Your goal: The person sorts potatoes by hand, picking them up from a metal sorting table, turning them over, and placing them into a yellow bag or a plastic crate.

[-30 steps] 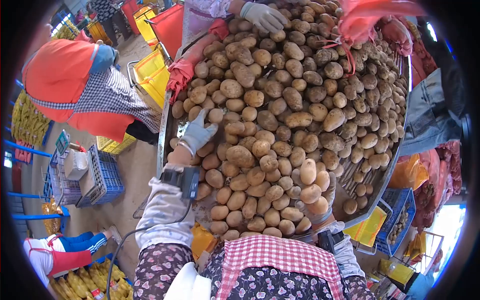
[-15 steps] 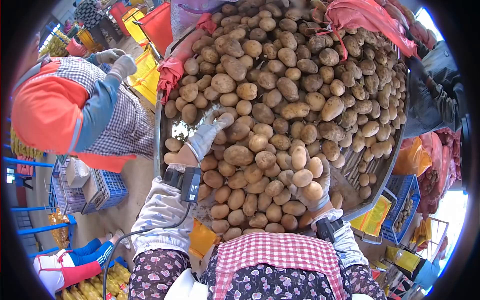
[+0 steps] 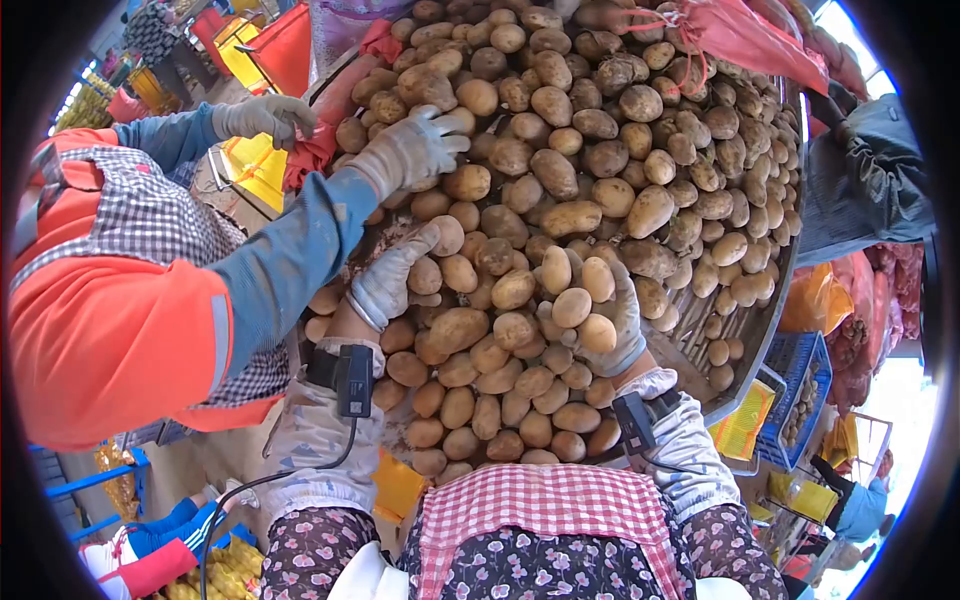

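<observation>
A heap of brown potatoes (image 3: 575, 217) covers the metal-rimmed table (image 3: 765, 345) in front of me. My left hand (image 3: 385, 284), in a pale glove, is at the heap's left side, its fingers and thumb curled around a potato (image 3: 425, 276). At the right of the near potatoes, my right hand (image 3: 622, 325), also gloved, cups several smaller potatoes (image 3: 572, 307) against its palm and fingers. Some of its fingers are hidden behind them.
At my left, a co-worker in an orange vest reaches in; one gloved hand (image 3: 410, 155) rests on the heap, the other (image 3: 265, 118) is beside it. A pink mesh sack (image 3: 745, 40) lies at the far right. A blue crate (image 3: 795, 400) stands beyond the table's right edge.
The co-worker has leaned in and put a gloved hand on the potatoes. My left hand has moved slightly back and closed around a potato. My right hand still holds its potatoes, slightly higher.
</observation>
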